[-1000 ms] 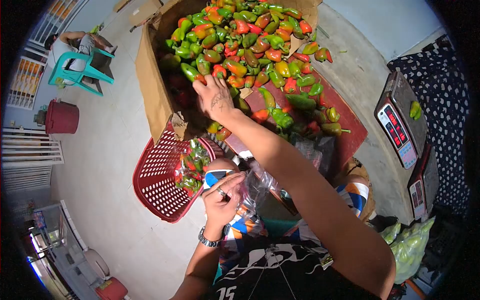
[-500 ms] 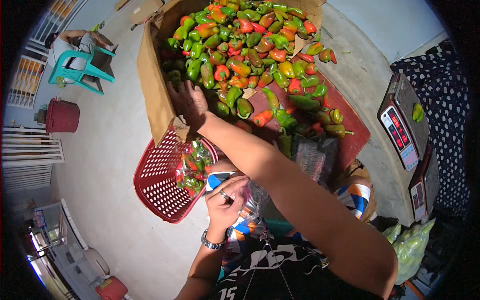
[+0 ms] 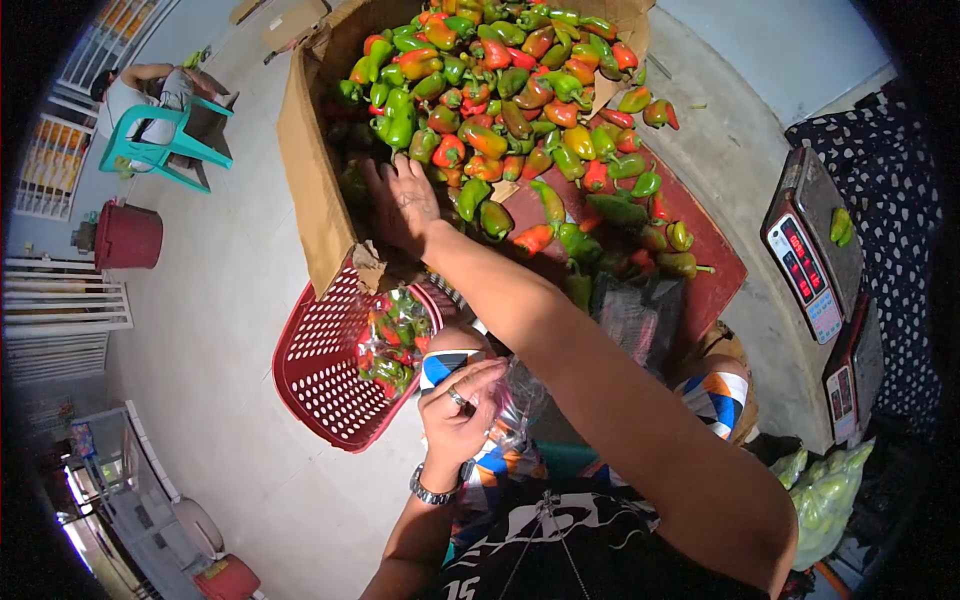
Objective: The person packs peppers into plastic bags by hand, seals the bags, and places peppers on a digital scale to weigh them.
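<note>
My right hand (image 3: 407, 203) reaches into the cardboard box (image 3: 313, 175), over the near left part of a heap of red and green peppers (image 3: 485, 140). Its fingers are stretched and apart; some fingertips are lost in shadow among the peppers, and nothing shows in its grip. Down by my lap, my left hand (image 3: 460, 410) closes around a clear plastic bag (image 3: 517, 400), partly hidden behind my right forearm. Beside my knee, a red perforated basket (image 3: 318, 345) holds a clear bag packed with peppers (image 3: 397, 340).
On the right, two digital scales (image 3: 808, 240) stand one behind the other, a green pepper (image 3: 841, 227) on one. A bag of green produce (image 3: 832, 495) sits below them. Across the tiled floor are a person on a teal chair (image 3: 150, 130) and a dark red tub (image 3: 130, 235).
My right hand has shifted a little to the right among the peppers, its fingers more extended. The left hand keeps its hold on the plastic bag. The whole view has shifted slightly.
</note>
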`<move>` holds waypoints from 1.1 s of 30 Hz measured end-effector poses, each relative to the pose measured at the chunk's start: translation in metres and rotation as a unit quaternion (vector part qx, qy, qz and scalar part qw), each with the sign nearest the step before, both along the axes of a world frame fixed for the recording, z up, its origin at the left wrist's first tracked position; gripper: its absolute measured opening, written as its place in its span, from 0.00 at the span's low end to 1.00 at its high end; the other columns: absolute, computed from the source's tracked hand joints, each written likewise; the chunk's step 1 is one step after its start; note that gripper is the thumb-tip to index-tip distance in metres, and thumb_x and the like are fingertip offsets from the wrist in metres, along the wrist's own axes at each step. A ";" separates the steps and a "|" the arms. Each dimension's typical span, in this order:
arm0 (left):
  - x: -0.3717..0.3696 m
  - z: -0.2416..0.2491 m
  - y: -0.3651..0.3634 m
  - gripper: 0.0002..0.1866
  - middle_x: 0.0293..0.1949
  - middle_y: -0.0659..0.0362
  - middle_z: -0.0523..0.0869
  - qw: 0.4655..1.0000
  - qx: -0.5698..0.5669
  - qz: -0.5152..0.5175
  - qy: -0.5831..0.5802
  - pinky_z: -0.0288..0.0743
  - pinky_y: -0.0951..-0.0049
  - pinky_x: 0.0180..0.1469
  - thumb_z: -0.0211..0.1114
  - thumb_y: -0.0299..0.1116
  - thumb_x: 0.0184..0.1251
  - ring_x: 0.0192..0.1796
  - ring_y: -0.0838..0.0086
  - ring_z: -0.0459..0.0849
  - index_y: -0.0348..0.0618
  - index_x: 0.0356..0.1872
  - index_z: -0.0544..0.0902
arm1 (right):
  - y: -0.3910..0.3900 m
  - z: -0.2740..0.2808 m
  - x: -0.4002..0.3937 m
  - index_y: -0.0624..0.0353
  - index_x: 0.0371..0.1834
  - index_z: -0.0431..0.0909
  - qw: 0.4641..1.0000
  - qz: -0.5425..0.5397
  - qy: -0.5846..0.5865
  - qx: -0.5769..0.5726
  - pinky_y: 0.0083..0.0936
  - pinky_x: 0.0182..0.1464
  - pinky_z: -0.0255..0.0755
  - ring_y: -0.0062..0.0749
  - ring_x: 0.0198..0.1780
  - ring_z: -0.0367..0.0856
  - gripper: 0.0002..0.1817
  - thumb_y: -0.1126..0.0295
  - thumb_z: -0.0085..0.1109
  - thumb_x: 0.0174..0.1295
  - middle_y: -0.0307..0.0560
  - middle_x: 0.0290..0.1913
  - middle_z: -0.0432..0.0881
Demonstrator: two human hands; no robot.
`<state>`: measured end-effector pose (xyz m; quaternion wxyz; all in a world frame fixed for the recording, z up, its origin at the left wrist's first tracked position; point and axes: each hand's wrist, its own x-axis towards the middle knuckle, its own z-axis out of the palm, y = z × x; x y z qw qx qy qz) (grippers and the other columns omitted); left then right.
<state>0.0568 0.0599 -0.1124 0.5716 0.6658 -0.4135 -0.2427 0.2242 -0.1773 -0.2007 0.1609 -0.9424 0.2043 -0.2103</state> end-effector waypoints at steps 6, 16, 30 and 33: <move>-0.002 0.001 0.000 0.21 0.49 0.49 0.92 1.000 -0.004 -0.001 0.005 0.82 0.69 0.58 0.61 0.12 0.55 0.50 0.64 0.91 0.34 0.49 0.90 | 0.011 0.012 -0.003 0.58 0.80 0.61 0.995 0.044 -0.080 0.028 0.51 0.65 0.75 0.61 0.65 0.75 0.43 0.74 0.62 0.55 0.59 0.71 0.69; -0.001 -0.002 0.001 0.17 0.47 0.49 0.93 1.000 0.005 -0.012 0.007 0.83 0.67 0.57 0.63 0.13 0.56 0.50 0.63 0.92 0.34 0.46 0.90 | 0.014 -0.014 0.021 0.41 0.85 0.55 0.966 0.030 -0.098 0.237 0.52 0.68 0.74 0.66 0.66 0.76 0.45 0.80 0.52 0.60 0.64 0.76 0.65; -0.003 -0.007 0.001 0.19 0.46 0.49 0.92 1.000 0.000 0.003 -0.011 0.83 0.66 0.56 0.66 0.16 0.52 0.50 0.62 0.91 0.36 0.46 0.91 | -0.002 0.028 -0.011 0.43 0.81 0.63 0.933 0.089 -0.059 0.343 0.48 0.71 0.71 0.60 0.67 0.78 0.44 0.76 0.60 0.56 0.68 0.66 0.77; -0.003 -0.009 0.000 0.18 0.46 0.49 0.92 1.000 -0.001 0.001 -0.013 0.83 0.66 0.56 0.66 0.16 0.52 0.49 0.62 0.91 0.37 0.46 0.91 | -0.003 0.013 -0.001 0.49 0.79 0.65 0.949 0.100 -0.094 0.283 0.48 0.69 0.73 0.61 0.65 0.78 0.42 0.74 0.62 0.55 0.69 0.66 0.77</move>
